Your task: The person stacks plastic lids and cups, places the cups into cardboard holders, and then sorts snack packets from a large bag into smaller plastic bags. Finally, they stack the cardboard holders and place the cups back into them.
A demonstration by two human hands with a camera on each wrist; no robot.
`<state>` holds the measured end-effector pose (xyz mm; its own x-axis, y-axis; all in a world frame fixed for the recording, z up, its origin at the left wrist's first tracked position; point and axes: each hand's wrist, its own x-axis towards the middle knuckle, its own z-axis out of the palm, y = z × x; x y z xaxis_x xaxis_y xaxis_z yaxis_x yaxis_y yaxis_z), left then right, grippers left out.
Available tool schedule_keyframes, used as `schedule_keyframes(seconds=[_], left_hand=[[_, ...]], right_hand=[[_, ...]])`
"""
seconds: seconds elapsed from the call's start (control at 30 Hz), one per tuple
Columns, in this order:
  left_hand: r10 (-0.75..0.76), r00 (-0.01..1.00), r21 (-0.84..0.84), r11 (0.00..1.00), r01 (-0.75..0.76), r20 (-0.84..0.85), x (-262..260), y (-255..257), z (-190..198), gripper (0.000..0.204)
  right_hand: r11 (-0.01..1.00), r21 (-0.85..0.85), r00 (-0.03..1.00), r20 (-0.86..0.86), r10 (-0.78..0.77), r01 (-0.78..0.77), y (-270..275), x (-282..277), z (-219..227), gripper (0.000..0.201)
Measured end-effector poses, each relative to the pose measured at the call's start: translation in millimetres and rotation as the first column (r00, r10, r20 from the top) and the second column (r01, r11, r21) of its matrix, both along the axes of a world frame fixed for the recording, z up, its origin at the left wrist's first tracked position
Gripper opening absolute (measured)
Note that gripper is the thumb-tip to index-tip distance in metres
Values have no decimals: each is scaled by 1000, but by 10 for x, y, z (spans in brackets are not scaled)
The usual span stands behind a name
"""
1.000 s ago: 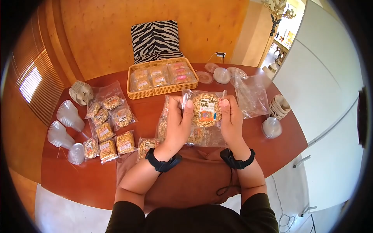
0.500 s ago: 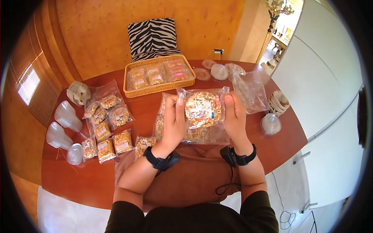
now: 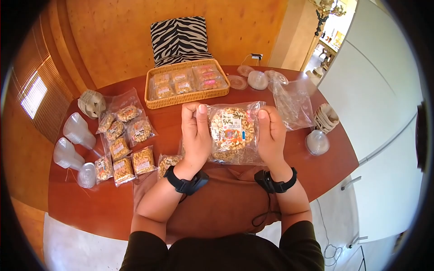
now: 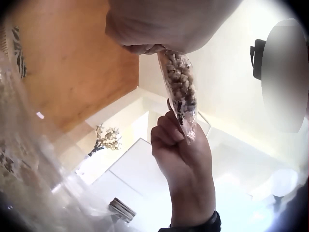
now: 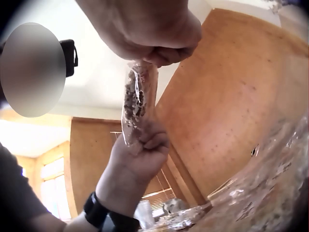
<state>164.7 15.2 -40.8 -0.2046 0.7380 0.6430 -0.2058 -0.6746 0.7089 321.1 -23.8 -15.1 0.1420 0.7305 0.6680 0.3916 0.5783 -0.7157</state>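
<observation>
A clear packet holding a round puffed-grain snack cake (image 3: 230, 128), with a white and orange label, is held up in front of the body. My left hand (image 3: 197, 137) pinches its left edge, thumb on the near face and fingers curled behind. Its right edge is gripped the same way by my right hand (image 3: 272, 135). Both wrist views show the packet edge-on, stretched between the two hands. Below it, and partly hidden by it, a larger clear bag (image 3: 246, 158) with more snack cakes lies on the table.
A wicker tray (image 3: 187, 100) of packets stands at the back. Several loose packets (image 3: 143, 160) lie left, beside stacked plastic cups (image 3: 68, 152) and a pulp carrier (image 3: 91, 104). To the right are a flattened clear bag (image 3: 291, 106), plastic lids (image 3: 257, 80) and more pulp carriers (image 3: 325, 118).
Both hands keep hold of the packet, which has shifted slightly left in the head view. It tilted with glare over its label half a second ago; now the label faces up plainly.
</observation>
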Motion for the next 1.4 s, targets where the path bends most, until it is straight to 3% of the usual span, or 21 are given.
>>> schedule_keyframes(seconds=[0.1, 0.17, 0.27, 0.37, 0.5, 0.6, 0.7, 0.77, 0.83, 0.87, 1.0, 1.03, 1.1, 1.17, 1.3, 1.4], left_hand=[[-23, 1000, -70, 997, 24, 18, -26, 46, -23, 10], [-11, 1000, -22, 1000, 11, -13, -6, 39, -44, 9], [26, 996, 25, 999, -24, -86, -20, 16, -28, 9], [87, 973, 54, 996, -77, -214, -65, -6, -3, 11], [10, 882, 3, 1000, -10, -470, -216, -15, 92, 12], [8, 667, -61, 995, -80, -745, -332, -47, 272, 12], [169, 502, 76, 977, -201, -848, -535, 111, 201, 22], [39, 294, -19, 981, -191, -955, -750, 171, 95, 30], [-153, 69, -165, 958, -235, -986, -925, 248, -14, 47], [-162, 45, -168, 959, -229, -986, -976, 273, -50, 49], [-252, -28, -238, 941, -242, -967, -1004, 343, -129, 61], [-285, -42, -265, 929, -258, -958, -1003, 362, -131, 64], [-364, 23, -361, 910, -203, -931, -1030, 402, -160, 64], [-417, 56, -420, 892, -170, -907, -1073, 447, -207, 66], [-498, 82, -505, 848, -160, -863, -1107, 505, -203, 68], [-519, 72, -523, 836, -168, -852, -1132, 549, -242, 67]], right_hand=[[945, -218, 964, -158, 214, -245, 25, 105, 44, 24], [805, -415, 902, -265, 340, -425, -42, 190, 79, 27], [812, -395, 902, -140, 409, -430, 2, 137, 19, 31], [921, -169, 927, 75, 366, -350, 9, 150, 58, 31], [911, -353, 947, 156, 282, -214, -81, 375, 225, 28], [899, -437, 967, 215, 136, -30, -81, 640, 276, 27], [851, -487, 964, 253, -78, 197, -174, 857, 421, 29], [846, -451, 945, 284, -165, 283, -160, 1176, 302, 30], [852, -365, 870, 455, -189, 376, -91, 1568, 73, 31], [852, -318, 819, 538, -200, 417, -76, 1644, 8, 31], [709, -610, 881, 471, -33, 353, 17, 1683, -222, 31], [662, -687, 915, 403, 3, 300, 28, 1571, -212, 34], [614, -783, 978, 189, 87, 97, 102, 1418, -278, 34], [527, -845, 985, 5, 172, -88, 163, 1240, -291, 33], [472, -858, 968, -104, 228, -203, 367, 1121, -501, 42], [535, -816, 974, -147, 174, -219, 471, 1059, -516, 44]])
